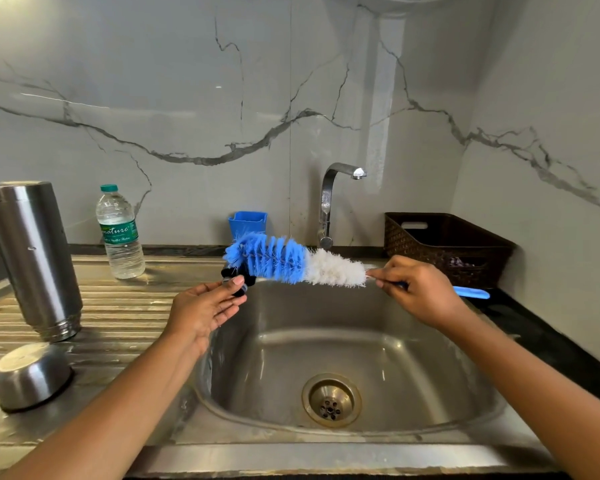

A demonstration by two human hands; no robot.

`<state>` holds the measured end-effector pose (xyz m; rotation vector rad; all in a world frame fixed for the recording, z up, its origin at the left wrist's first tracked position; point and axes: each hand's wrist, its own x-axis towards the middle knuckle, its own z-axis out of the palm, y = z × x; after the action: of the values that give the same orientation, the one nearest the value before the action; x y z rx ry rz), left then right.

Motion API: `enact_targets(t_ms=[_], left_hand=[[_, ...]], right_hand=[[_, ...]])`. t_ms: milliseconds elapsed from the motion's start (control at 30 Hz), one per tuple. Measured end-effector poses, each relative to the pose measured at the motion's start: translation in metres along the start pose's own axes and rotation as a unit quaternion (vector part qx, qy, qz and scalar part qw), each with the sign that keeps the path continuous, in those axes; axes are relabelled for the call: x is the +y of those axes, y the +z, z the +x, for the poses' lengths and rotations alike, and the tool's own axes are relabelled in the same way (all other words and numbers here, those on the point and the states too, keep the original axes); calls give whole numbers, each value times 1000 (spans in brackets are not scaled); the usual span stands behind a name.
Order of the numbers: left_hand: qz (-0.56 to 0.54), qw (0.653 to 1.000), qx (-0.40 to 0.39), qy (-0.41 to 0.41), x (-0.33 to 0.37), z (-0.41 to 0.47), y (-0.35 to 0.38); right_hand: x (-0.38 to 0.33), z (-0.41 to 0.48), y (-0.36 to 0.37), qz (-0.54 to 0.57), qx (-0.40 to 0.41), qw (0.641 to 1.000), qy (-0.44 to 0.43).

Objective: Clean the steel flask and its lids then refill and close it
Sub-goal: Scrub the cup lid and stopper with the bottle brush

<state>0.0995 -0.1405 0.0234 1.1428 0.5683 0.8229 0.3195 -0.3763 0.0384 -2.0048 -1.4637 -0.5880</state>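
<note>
Head view: over the stainless steel sink basin (413,358), my left hand (201,310) pinches the small black inner lid (228,273) between thumb and fingers, the other fingers lying loosely extended below it. I judge it is held above the bowl so drips and suds fall toward the round brass-coloured drain (331,400) at six o'clock.

My right hand (416,289) has its fingers clamped on the handle of the long bottle brush with blue and white bristles (291,263). The blue bristle tip touches or nearly touches the lid at nine o'clock, while the blue handle end juts out at three o'clock. The grip sits close to the bristles, which I judge gives control for scrubbing so small a piece.

The tall steel flask (32,258) stands mouth-down on the ribbed steel draining surface (118,306) at nine o'clock of the basin, apparently set there to drain. Near it, at seven o'clock, the domed steel cup lid (30,375) also rests upside down.

A clear plastic water bottle with a green label (120,233) waits at ten o'clock, likely for the refill. The chrome tap (329,202) rises at twelve o'clock, with no water seen running. A blue plastic holder (248,221) sits at eleven, and a dark brown woven basket (444,247) at two.

I judge the lid scrub is in hand, with refilling and closing yet to do.
</note>
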Motion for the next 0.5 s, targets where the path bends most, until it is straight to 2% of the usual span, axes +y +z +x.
enact_targets(t_ms=[200, 300, 500], left_hand=[[16, 1000, -22, 12, -4, -3, 7], [7, 1000, -6, 25, -4, -2, 6], [-16, 999, 1, 44, -3, 3, -1]], right_hand=[[9, -3, -10, -2, 10, 1000, 7], [-3, 0, -2, 2, 5, 1000, -8], [15, -6, -13, -22, 9, 999, 21]])
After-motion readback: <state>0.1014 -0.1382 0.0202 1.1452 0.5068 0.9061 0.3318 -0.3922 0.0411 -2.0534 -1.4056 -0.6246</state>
